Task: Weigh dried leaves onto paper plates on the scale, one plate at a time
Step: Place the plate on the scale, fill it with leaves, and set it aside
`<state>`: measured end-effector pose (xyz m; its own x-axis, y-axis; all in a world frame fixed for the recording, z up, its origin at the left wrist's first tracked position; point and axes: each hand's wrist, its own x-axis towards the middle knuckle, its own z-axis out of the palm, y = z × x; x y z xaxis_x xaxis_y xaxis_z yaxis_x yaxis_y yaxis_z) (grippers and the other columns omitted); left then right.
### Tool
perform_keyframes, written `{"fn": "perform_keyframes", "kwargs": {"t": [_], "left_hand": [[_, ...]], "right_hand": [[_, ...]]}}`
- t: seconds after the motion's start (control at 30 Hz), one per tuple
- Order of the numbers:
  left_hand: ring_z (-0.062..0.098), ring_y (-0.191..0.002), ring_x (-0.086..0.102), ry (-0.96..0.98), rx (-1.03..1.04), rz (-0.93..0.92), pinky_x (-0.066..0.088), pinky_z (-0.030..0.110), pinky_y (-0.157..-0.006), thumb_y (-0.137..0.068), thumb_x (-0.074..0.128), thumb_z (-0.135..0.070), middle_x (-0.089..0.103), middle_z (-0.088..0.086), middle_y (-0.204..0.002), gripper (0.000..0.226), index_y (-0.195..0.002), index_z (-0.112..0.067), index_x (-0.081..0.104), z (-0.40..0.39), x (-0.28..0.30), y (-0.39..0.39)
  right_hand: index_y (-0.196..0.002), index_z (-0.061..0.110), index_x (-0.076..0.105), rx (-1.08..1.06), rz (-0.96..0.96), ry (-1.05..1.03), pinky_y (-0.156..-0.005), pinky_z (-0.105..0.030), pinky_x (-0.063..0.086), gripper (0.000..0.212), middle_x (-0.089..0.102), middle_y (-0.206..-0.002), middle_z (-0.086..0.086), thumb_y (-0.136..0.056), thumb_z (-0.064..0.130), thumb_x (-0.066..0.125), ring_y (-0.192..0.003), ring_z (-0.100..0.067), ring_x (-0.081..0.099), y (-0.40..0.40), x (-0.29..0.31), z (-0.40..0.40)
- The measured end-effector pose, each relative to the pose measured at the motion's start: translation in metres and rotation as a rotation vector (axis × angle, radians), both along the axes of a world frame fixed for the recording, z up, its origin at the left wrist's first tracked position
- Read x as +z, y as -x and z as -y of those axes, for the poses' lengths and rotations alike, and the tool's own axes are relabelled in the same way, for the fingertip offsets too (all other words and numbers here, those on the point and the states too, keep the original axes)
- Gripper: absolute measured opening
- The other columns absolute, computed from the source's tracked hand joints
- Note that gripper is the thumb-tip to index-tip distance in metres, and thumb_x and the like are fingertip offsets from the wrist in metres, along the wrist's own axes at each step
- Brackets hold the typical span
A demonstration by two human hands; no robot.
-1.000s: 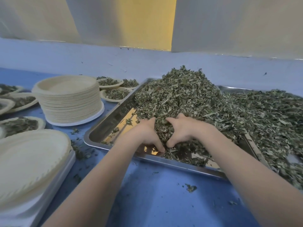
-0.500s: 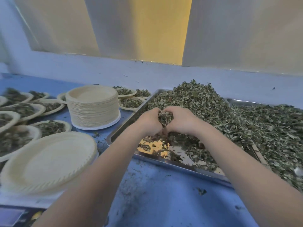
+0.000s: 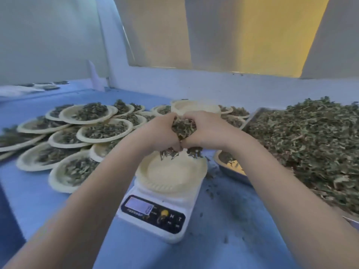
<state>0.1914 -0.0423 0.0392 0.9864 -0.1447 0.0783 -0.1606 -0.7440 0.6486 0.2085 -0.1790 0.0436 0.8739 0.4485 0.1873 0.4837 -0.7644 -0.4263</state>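
Together, the left hand and right hand are cupped edge to edge and clamped around a clump of dried leaves, held above an empty paper plate. A few crumpled green shreds hang below the fingers over the plate's far rim. The plate is round, cream, with a ribbed edge, and sits on a white plastic scale with a dark front panel near the bench's front edge. Half a second ago the hands were lifting this clump over the metal tray; they have since swung left to the scale. The loose leaf heap fills the tray at the right edge of the blue bench. Filled plates overlap along the left side.
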Motion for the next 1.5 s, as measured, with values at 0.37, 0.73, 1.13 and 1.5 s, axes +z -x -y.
{"fn": "perform_keyframes", "kwargs": {"t": [0.37,0.73,1.13,1.5], "left_hand": [[0.009,-0.105,0.053,-0.022,-0.012,0.047,0.036,0.025,-0.088,-0.075,0.074,-0.032,0.047,-0.018,-0.136,0.072,-0.138,-0.043,0.04,-0.054,-0.027,0.004],[-0.001,-0.061,0.049,0.496,0.349,0.438,0.04,0.02,-0.065,-0.084,0.06,-0.013,0.065,-0.015,-0.085,0.024,-0.093,-0.033,0.068,-0.054,-0.091,0.001],[-0.002,-0.053,0.044,0.682,0.476,0.46,0.041,0.023,-0.06,-0.083,0.063,-0.021,0.059,-0.01,-0.078,0.018,-0.099,-0.03,0.065,-0.066,-0.117,0.012],[-0.002,-0.053,0.046,0.673,0.482,0.433,0.041,0.027,-0.063,-0.083,0.063,-0.023,0.06,-0.007,-0.085,0.02,-0.103,-0.029,0.063,-0.066,-0.115,0.011]], "right_hand": [[-0.123,0.044,0.055,-0.047,-0.162,0.03,-0.078,-0.025,0.035,0.051,0.055,-0.123,0.004,-0.075,0.045,0.073,-0.101,-0.01,0.054,-0.004,-0.012,0.005],[-0.106,0.037,0.067,-0.042,0.036,-0.09,-0.089,-0.03,0.045,0.024,0.063,-0.108,0.01,-0.083,0.041,0.067,-0.097,-0.01,0.059,-0.005,-0.031,-0.019],[-0.116,0.04,0.061,-0.011,0.08,0.019,-0.081,-0.03,0.044,0.048,0.061,-0.11,0.009,-0.08,0.069,0.047,-0.098,-0.008,0.057,-0.001,-0.037,-0.026],[-0.111,0.017,0.053,0.007,0.383,0.361,-0.067,-0.031,0.044,0.035,0.037,-0.092,0.0,-0.097,0.047,0.04,-0.086,-0.025,0.056,-0.005,-0.072,-0.051]]}}
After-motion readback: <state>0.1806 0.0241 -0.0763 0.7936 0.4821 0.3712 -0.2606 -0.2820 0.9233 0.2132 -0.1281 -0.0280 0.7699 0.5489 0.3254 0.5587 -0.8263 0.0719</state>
